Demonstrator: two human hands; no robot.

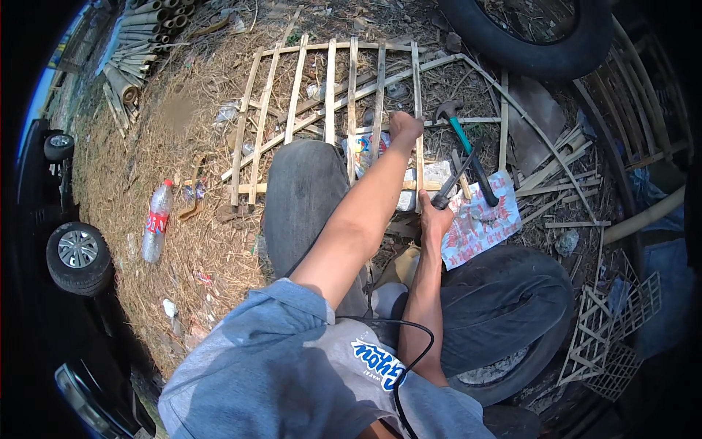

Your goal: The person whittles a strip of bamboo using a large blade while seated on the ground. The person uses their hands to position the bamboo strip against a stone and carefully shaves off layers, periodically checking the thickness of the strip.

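A lattice of split bamboo slats [330,88] lies on the ground in front of me, its uprights crossed by several rails. My left hand [406,130] is closed around the rightmost upright slat [419,157] at mid-length. Lower down, my right hand [436,219] is wrapped around the dark handle of a knife [455,183], whose narrow grey blade points up and to the right. Its thumb side is against the lower end of the same slat. Just right of the knife lies a hammer [461,137] with a green and black handle, its grip over a printed plastic sheet [475,238].
A tyre [526,55] lies at the far right. Bundled bamboo poles [150,22] are at the far left. A plastic bottle [155,227] rests on dry grass. Small bamboo grids [592,340] and loose slats [563,164] are on the right. A parked vehicle's wheel [78,252] stands left.
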